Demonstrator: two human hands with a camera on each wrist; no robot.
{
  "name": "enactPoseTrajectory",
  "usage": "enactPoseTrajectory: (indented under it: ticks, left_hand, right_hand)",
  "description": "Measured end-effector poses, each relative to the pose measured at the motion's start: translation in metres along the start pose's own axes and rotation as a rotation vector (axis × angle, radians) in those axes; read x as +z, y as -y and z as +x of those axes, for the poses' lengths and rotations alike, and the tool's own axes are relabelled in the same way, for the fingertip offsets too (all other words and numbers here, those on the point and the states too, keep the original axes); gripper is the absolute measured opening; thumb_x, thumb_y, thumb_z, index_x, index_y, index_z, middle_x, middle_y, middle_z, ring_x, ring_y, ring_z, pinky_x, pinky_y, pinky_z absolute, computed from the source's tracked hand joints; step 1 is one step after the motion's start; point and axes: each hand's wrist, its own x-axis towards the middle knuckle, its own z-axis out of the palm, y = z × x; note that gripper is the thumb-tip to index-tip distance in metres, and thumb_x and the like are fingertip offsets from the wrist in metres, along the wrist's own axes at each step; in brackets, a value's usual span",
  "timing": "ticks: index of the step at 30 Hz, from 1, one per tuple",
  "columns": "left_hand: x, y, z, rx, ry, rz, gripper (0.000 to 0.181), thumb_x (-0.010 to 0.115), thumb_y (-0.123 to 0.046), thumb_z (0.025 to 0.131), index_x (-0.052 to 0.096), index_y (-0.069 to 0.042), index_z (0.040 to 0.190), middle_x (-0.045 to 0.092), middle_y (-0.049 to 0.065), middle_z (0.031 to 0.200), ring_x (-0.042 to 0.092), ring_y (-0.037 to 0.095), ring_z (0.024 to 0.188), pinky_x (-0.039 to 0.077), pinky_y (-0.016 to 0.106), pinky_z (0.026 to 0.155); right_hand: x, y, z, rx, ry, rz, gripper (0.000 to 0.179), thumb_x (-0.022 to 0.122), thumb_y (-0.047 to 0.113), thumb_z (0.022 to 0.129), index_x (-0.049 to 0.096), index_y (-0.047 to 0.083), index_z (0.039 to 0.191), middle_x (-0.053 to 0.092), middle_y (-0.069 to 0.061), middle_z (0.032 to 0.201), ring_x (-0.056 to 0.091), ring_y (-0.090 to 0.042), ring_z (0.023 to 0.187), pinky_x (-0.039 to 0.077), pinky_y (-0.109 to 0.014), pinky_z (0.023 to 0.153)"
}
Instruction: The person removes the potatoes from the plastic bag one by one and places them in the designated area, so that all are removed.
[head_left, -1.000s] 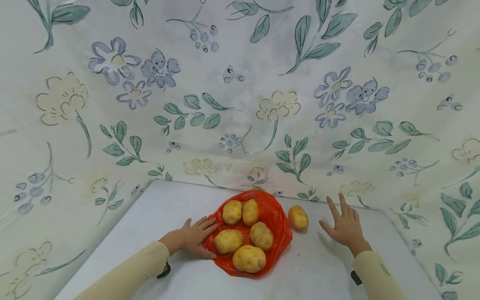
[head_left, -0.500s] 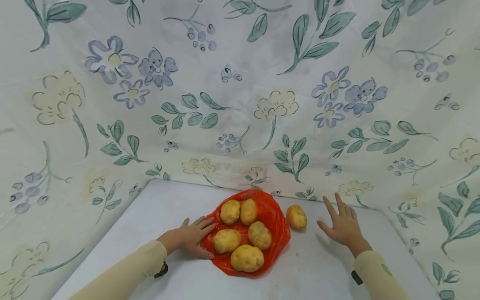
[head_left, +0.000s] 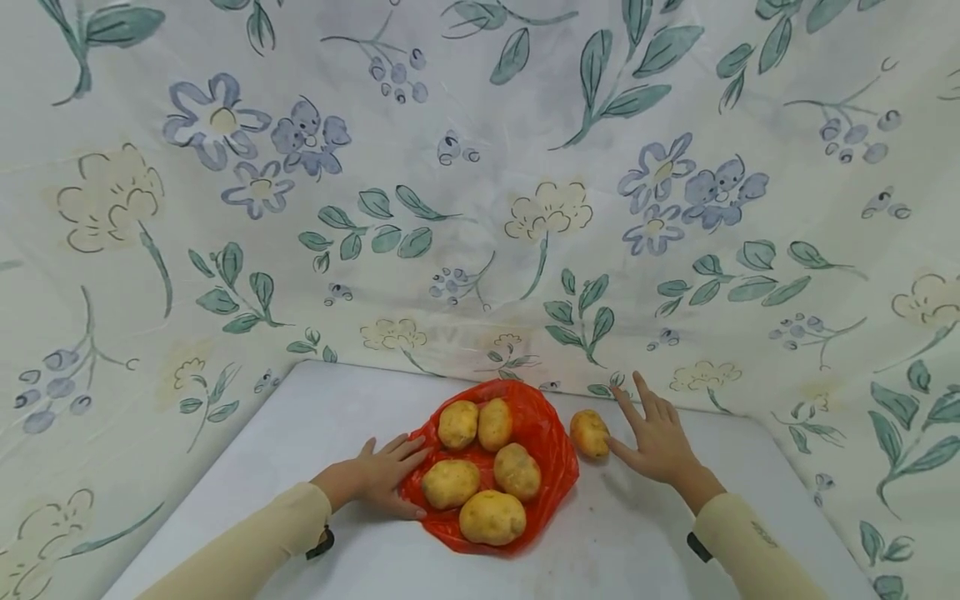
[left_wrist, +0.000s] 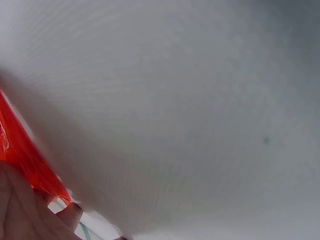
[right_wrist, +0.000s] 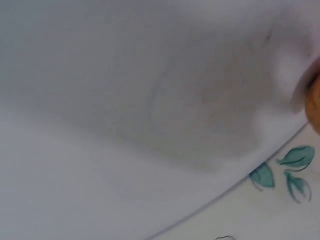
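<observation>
A red plastic bag (head_left: 551,425) lies spread flat on the white table, with several yellow potatoes (head_left: 492,517) on it. My left hand (head_left: 378,477) rests on the bag's left edge, fingers extended. In the left wrist view that hand (left_wrist: 30,210) meets the red plastic at the lower left. One loose potato (head_left: 589,434) sits just right of the bag, directly on the table. Beside it my right hand (head_left: 660,437) has its fingers spread, the thumb tip right at the potato's side. The right wrist view catches only part of this potato (right_wrist: 314,105) at its right edge.
The white table (head_left: 637,550) has rounded far corners. Behind and at both sides hangs a floral cloth (head_left: 480,208), close against the table's far edge. Faint marks show on the table right of the bag.
My right hand has moved left, up to the loose potato. My left hand, the bag and the potatoes hold their places, while the head view has shifted slightly.
</observation>
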Motion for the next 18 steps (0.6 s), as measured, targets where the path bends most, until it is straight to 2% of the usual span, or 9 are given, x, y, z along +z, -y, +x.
enactPoseTrajectory:
  ticks: [4,10,18]
  left_hand:
    - [0.003,0.0,0.001,0.001,0.01,-0.018,0.102,0.07,-0.069,0.075,0.031,-0.019,0.155,0.023,0.006,0.164,0.013,0.037,0.152,0.01,0.074,0.114]
    - [0.007,0.001,0.002,0.01,0.024,-0.031,0.103,0.069,-0.071,0.075,0.031,-0.018,0.155,0.022,0.007,0.164,0.013,0.038,0.152,0.009,0.075,0.113]
    - [0.001,0.0,0.0,0.009,-0.005,-0.014,0.102,0.068,-0.07,0.076,0.031,-0.018,0.155,0.023,0.007,0.164,0.014,0.038,0.152,0.01,0.075,0.113]
  right_hand:
    - [0.003,0.009,0.001,-0.036,-0.022,0.006,0.084,0.06,0.057,0.088,0.025,0.024,0.157,0.007,-0.018,0.165,0.03,-0.043,0.142,0.026,-0.067,0.113]
    - [0.008,0.026,0.001,-0.064,0.001,0.046,0.085,0.059,0.062,0.087,0.022,0.03,0.158,0.004,-0.013,0.167,0.03,-0.04,0.142,0.027,-0.065,0.113]
    - [0.005,0.044,0.009,-0.189,0.008,0.094,0.081,0.056,0.058,0.09,0.022,0.031,0.158,0.002,-0.01,0.167,0.031,-0.041,0.142,0.025,-0.066,0.114]
